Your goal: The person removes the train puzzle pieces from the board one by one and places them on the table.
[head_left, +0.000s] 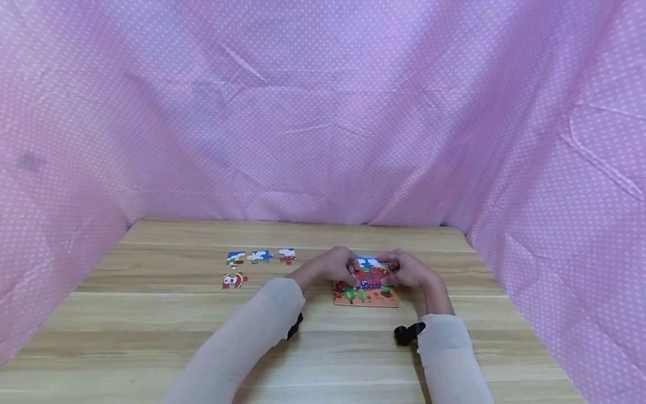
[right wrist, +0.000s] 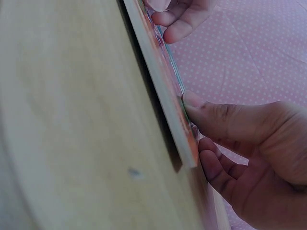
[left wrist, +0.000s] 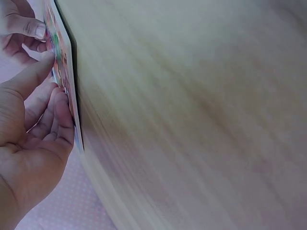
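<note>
A colourful jigsaw puzzle [head_left: 370,299] lies on the table, with blue sky and clouds at the top, red in the middle and orange ground below. My left hand [head_left: 339,264] reaches over its left part, thumb and fingertips touching the picture. From the other side my right hand [head_left: 410,270] rests on its right part, thumb and forefinger apart. In the left wrist view, the thumb of the left hand [left wrist: 38,129] lies straight against the puzzle. The right wrist view has the right hand [right wrist: 254,148] with its thumb on the surface. Both hands cover part of the picture.
Loose jigsaw pieces lie left of the puzzle: a cloud piece [head_left: 287,253], a blue and white piece [head_left: 260,256], a blue and yellow piece [head_left: 235,257] and a red piece with eyes [head_left: 232,280]. Pink dotted cloth [head_left: 328,140] surrounds the wooden table [head_left: 151,336].
</note>
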`<action>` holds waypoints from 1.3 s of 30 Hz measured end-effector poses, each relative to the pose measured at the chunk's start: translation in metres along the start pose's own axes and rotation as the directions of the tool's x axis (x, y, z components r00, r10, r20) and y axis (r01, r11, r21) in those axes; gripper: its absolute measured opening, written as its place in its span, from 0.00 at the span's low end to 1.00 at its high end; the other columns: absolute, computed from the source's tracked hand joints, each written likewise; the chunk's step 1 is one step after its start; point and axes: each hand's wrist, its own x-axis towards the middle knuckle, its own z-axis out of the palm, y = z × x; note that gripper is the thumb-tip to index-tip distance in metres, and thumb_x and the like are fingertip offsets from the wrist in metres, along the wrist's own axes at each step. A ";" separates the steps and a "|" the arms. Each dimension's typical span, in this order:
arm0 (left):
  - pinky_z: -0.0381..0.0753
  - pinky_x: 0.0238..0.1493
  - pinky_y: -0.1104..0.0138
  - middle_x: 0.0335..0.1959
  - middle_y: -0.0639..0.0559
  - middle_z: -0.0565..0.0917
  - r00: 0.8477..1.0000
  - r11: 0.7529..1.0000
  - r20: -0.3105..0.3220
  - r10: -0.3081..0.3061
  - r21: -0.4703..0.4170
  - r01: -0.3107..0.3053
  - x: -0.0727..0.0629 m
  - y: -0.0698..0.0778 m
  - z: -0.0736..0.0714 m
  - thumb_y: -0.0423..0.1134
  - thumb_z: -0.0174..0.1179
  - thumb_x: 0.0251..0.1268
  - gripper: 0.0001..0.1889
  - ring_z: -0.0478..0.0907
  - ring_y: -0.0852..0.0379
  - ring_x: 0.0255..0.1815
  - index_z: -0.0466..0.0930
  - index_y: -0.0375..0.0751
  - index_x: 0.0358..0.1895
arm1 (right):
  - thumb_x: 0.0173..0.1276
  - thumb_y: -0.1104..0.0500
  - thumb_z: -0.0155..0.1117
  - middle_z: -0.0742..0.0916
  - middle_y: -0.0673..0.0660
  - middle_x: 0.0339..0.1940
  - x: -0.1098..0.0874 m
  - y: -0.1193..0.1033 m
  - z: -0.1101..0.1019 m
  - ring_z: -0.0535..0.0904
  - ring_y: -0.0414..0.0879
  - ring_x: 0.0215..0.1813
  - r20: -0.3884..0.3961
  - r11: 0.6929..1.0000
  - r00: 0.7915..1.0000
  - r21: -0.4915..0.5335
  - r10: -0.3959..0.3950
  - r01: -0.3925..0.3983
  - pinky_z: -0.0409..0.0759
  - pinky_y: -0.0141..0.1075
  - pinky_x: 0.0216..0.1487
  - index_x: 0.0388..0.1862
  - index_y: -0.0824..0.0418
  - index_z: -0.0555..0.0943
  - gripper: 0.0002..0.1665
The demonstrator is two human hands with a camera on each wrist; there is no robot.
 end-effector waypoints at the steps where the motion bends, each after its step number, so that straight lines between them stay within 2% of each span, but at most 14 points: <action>1: 0.75 0.42 0.70 0.34 0.56 0.81 1.000 1.000 -0.004 -0.004 0.006 0.004 0.000 0.000 0.000 0.39 0.78 0.58 0.13 0.75 0.61 0.37 0.85 0.42 0.43 | 0.65 0.64 0.75 0.75 0.63 0.67 0.000 0.000 0.000 0.71 0.59 0.64 -0.001 1.000 1.000 0.000 0.001 -0.001 0.67 0.59 0.69 0.69 0.60 0.78 0.33; 7: 0.74 0.45 0.70 0.36 0.56 0.81 0.999 0.999 -0.012 -0.030 0.027 0.030 0.001 -0.001 -0.001 0.41 0.79 0.56 0.14 0.74 0.60 0.39 0.85 0.44 0.42 | 0.65 0.63 0.74 0.75 0.63 0.66 0.001 0.000 0.001 0.71 0.58 0.63 -0.005 1.000 1.000 0.000 0.000 0.000 0.67 0.59 0.69 0.69 0.59 0.78 0.33; 14: 0.73 0.42 0.70 0.34 0.55 0.79 0.998 0.998 -0.022 -0.056 -0.019 0.056 0.000 0.001 0.002 0.41 0.79 0.56 0.14 0.72 0.60 0.37 0.84 0.42 0.40 | 0.65 0.63 0.75 0.75 0.64 0.68 0.001 0.000 0.001 0.71 0.59 0.65 -0.003 1.000 1.000 0.004 0.005 -0.005 0.67 0.59 0.69 0.70 0.60 0.77 0.33; 22: 0.69 0.37 0.68 0.30 0.54 0.76 0.992 0.992 -0.028 -0.122 -0.027 0.122 0.001 0.005 0.006 0.45 0.78 0.58 0.15 0.70 0.59 0.33 0.82 0.43 0.39 | 0.66 0.63 0.74 0.74 0.64 0.69 0.000 0.001 0.000 0.71 0.60 0.66 -0.002 1.000 1.000 -0.002 0.007 -0.007 0.66 0.60 0.70 0.70 0.60 0.77 0.33; 31: 0.71 0.40 0.67 0.30 0.54 0.77 0.984 0.984 -0.020 -0.177 -0.023 0.177 0.002 0.011 0.007 0.45 0.77 0.58 0.15 0.72 0.58 0.34 0.80 0.44 0.39 | 0.66 0.64 0.74 0.75 0.64 0.68 0.000 0.002 0.000 0.71 0.59 0.64 -0.008 1.000 1.000 0.002 0.013 -0.013 0.67 0.59 0.70 0.70 0.59 0.77 0.33; 39: 0.71 0.39 0.67 0.30 0.54 0.77 0.980 0.980 -0.020 -0.199 -0.026 0.199 0.002 0.011 0.008 0.44 0.77 0.58 0.15 0.71 0.58 0.34 0.80 0.44 0.39 | 0.65 0.64 0.74 0.75 0.63 0.67 0.001 0.000 0.001 0.71 0.59 0.64 -0.004 1.000 1.000 -0.001 0.018 -0.018 0.67 0.59 0.69 0.70 0.59 0.77 0.33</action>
